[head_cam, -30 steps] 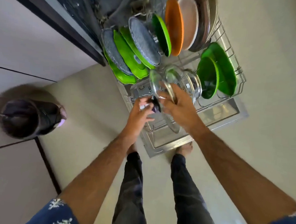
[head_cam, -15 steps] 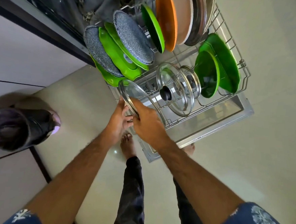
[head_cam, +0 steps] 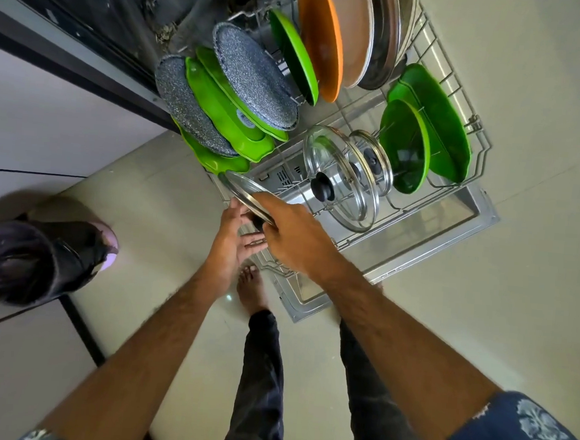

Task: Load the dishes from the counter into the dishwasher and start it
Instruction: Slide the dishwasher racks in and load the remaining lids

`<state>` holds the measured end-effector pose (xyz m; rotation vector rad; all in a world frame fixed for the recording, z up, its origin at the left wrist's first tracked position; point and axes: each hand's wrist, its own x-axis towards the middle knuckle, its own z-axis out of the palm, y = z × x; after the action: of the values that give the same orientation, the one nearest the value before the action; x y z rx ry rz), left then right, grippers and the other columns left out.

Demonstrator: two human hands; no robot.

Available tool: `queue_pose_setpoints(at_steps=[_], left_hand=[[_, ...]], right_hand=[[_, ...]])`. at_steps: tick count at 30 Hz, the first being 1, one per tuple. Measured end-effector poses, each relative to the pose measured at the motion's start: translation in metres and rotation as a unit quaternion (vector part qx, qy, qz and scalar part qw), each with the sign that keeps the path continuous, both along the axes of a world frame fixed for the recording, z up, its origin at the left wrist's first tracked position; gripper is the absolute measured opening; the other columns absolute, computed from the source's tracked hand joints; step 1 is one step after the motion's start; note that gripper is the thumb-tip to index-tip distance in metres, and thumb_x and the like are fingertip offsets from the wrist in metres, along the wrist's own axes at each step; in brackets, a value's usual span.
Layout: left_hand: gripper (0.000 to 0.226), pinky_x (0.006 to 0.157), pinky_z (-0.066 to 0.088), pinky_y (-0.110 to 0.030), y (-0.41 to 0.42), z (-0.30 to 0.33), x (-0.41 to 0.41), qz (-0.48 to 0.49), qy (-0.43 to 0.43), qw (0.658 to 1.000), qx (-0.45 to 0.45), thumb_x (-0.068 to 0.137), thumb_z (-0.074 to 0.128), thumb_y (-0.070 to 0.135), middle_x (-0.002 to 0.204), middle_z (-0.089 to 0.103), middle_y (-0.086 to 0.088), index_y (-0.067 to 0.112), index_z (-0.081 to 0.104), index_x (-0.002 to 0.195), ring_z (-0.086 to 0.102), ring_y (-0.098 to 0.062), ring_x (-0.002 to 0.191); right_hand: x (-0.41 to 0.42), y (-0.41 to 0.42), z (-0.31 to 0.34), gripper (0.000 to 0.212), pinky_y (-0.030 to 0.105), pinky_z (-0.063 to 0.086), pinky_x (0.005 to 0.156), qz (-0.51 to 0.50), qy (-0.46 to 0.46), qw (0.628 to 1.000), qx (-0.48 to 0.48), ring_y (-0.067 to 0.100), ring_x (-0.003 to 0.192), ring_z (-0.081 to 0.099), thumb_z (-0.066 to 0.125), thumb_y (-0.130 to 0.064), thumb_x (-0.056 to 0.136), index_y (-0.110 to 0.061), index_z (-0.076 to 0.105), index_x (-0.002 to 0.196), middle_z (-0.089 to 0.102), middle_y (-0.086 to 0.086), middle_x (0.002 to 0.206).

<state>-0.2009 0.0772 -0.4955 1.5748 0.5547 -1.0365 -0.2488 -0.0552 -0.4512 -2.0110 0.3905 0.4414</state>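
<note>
Sleeves: 2, dark blue with a white print, at the bottom corners (head_cam: 520, 438).
Legs: dark trousers (head_cam: 260, 382), 1 bare foot (head_cam: 251, 291) on the pale floor beside the open dishwasher door (head_cam: 314, 299).
Left hand: (head_cam: 233, 246) under the near edge of a glass lid, fingers curled up against its underside; what they grip is hidden by the lid and the other hand.
Right hand: (head_cam: 296, 235) palm down over the same lid, thumb and fingers grasping its metal rim.
Held glass lid: (head_cam: 246, 191) tilted, at the near left corner of the lower rack, just below the green tray; a dark knob shows beneath it, between the 2 hands.
Lower rack: wire (head_cam: 473, 126), pulled out over the open door.
Standing lids: 2 in the rack's near row, on edge. Large glass lid with black knob (head_cam: 341, 178); smaller lid (head_cam: 371, 162) just behind it.
Green bowls: 2 (head_cam: 403, 148), on edge to the right of the lids, nested close.
Left row: green trays (head_cam: 227, 115) and 2 grey speckled pieces (head_cam: 253, 80), leaning together.
Far row: green plate (head_cam: 293, 53), orange plate (head_cam: 320, 38), pale brown plate (head_cam: 355, 32), steel plate (head_cam: 386, 30), upright side by side.
Bin: dark-lined, on the floor at left (head_cam: 35, 260), well apart from the rack.
</note>
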Motion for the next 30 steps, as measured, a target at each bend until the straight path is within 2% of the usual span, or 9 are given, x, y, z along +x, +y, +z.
queue_pose_setpoints(at_steps=[3, 6, 12, 16, 20, 22, 25, 27, 30], left_hand=[[0.056, 0.111, 0.038, -0.060, -0.001, 0.000, 0.000, 0.015, -0.001, 1.000, 0.005, 0.108, 0.020, 0.043, 0.157, 0.035, -0.017, 0.013, 0.027, 0.155, 0.043, -0.047, 0.136], [0.054, 0.114, 0.032, -0.061, -0.009, 0.002, 0.001, 0.026, 0.006, 1.000, 0.009, 0.109, 0.019, 0.040, 0.159, 0.033, -0.016, 0.014, 0.025, 0.156, 0.036, -0.047, 0.141], [0.058, 0.111, 0.038, -0.060, -0.015, -0.003, 0.011, 0.017, 0.001, 1.000, 0.019, 0.106, 0.019, 0.050, 0.155, 0.038, -0.015, 0.017, 0.034, 0.152, 0.043, -0.043, 0.138], [0.059, 0.097, 0.049, -0.050, -0.013, -0.006, 0.009, -0.017, -0.021, 0.999, 0.025, 0.104, 0.023, 0.050, 0.149, 0.040, -0.017, 0.014, 0.034, 0.149, 0.051, -0.042, 0.131], [0.062, 0.102, 0.045, -0.057, -0.010, -0.005, 0.008, -0.027, -0.033, 0.999, 0.016, 0.096, 0.045, 0.055, 0.147, 0.042, -0.011, 0.019, 0.035, 0.146, 0.051, -0.040, 0.129], [0.053, 0.106, 0.042, -0.061, -0.010, -0.005, 0.008, -0.027, -0.038, 0.999, 0.017, 0.100, 0.040, 0.051, 0.147, 0.041, -0.009, 0.022, 0.035, 0.144, 0.049, -0.041, 0.131], [0.066, 0.103, 0.045, -0.057, -0.007, -0.007, 0.007, -0.030, -0.038, 0.999, 0.015, 0.100, 0.040, 0.052, 0.153, 0.038, -0.011, 0.018, 0.025, 0.155, 0.051, -0.039, 0.129], [0.058, 0.098, 0.047, -0.054, -0.004, -0.010, 0.004, -0.034, -0.050, 0.998, 0.021, 0.105, 0.035, 0.046, 0.155, 0.036, -0.016, 0.016, 0.025, 0.154, 0.051, -0.042, 0.128], [0.050, 0.106, 0.042, -0.059, -0.002, -0.013, 0.000, -0.032, -0.044, 0.998, 0.027, 0.108, 0.032, 0.037, 0.155, 0.035, -0.016, 0.014, 0.026, 0.153, 0.048, -0.043, 0.132]], right_hand=[[0.000, 0.003, 0.003, 0.051, 0.042, 0.053, 0.075, 0.011, -0.008, 0.999, -0.032, 0.031, 0.083, 0.063, 0.048, -0.007, 0.090, -0.033, 0.043, 0.133, 0.066, 0.009, 0.098], [0.003, 0.004, 0.004, 0.053, 0.041, 0.051, 0.074, 0.012, -0.008, 0.999, -0.050, 0.033, 0.084, 0.065, 0.050, -0.005, 0.088, -0.033, 0.043, 0.133, 0.068, 0.008, 0.097], [0.013, -0.004, 0.002, 0.047, 0.046, 0.056, 0.074, -0.007, 0.007, 1.000, -0.020, 0.033, 0.083, 0.064, 0.048, -0.006, 0.088, -0.032, 0.047, 0.128, 0.066, 0.008, 0.095], [0.011, -0.006, -0.001, 0.049, 0.045, 0.057, 0.070, -0.027, 0.005, 1.000, -0.006, 0.029, 0.076, 0.063, 0.047, -0.005, 0.088, -0.034, 0.046, 0.127, 0.067, 0.006, 0.093], [0.007, 0.000, -0.001, 0.050, 0.044, 0.057, 0.073, -0.031, -0.003, 0.999, -0.011, 0.028, 0.077, 0.063, 0.048, -0.006, 0.088, -0.034, 0.042, 0.129, 0.064, 0.005, 0.091], [0.007, 0.001, -0.002, 0.051, 0.043, 0.056, 0.074, -0.030, -0.004, 0.999, -0.019, 0.030, 0.078, 0.063, 0.049, -0.007, 0.088, -0.035, 0.042, 0.131, 0.064, 0.005, 0.090], [0.006, -0.002, -0.002, 0.053, 0.043, 0.056, 0.074, -0.031, 0.006, 0.999, -0.009, 0.031, 0.079, 0.063, 0.048, -0.008, 0.089, -0.038, 0.042, 0.131, 0.064, 0.006, 0.091], [0.004, -0.004, -0.003, 0.052, 0.043, 0.056, 0.072, -0.029, 0.008, 1.000, -0.003, 0.029, 0.077, 0.062, 0.047, -0.007, 0.090, -0.039, 0.042, 0.129, 0.062, 0.006, 0.089], [0.003, -0.001, -0.005, 0.052, 0.042, 0.055, 0.072, -0.013, -0.001, 1.000, -0.021, 0.027, 0.072, 0.061, 0.049, -0.005, 0.089, -0.036, 0.043, 0.131, 0.059, 0.002, 0.083]])
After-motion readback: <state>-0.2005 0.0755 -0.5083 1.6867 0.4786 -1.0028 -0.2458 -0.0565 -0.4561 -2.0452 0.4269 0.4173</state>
